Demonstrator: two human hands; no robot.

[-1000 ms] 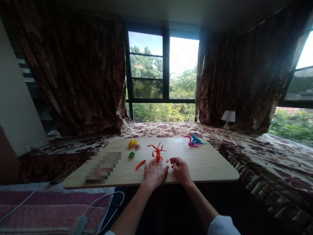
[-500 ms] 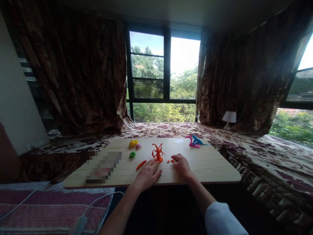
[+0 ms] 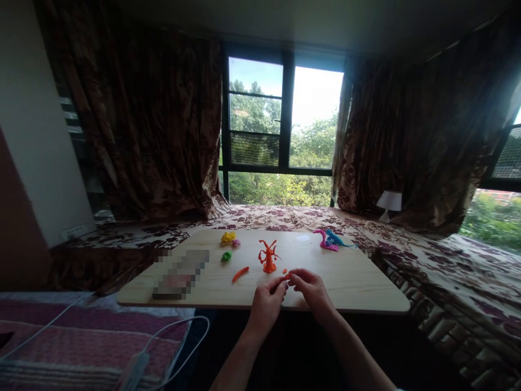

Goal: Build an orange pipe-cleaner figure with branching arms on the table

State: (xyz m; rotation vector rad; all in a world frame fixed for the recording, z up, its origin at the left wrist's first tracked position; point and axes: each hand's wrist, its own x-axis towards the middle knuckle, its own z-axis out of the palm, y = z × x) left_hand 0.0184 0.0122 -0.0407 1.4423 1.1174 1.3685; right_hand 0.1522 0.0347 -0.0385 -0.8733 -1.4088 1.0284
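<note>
Left hand (image 3: 267, 298) and right hand (image 3: 312, 289) together, pinching small orange clay bit (image 3: 287, 276).
Bit sits near front edge of table (image 3: 358, 282), just right of upright orange clay figure (image 3: 269, 262); pixelated slab (image 3: 181, 274) at left, print unreadable.

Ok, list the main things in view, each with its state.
Right hand: closed on small orange piece
Left hand: curled; grip unclear
Orange branched figure: upright
Orange strip: lying loose
Green lump: unheld
Yellow lump: unheld
Pink figure: unheld
Blue figure: unheld
Curtains: parted at the window
Lamp: upright; lit or unlit unclear
</note>
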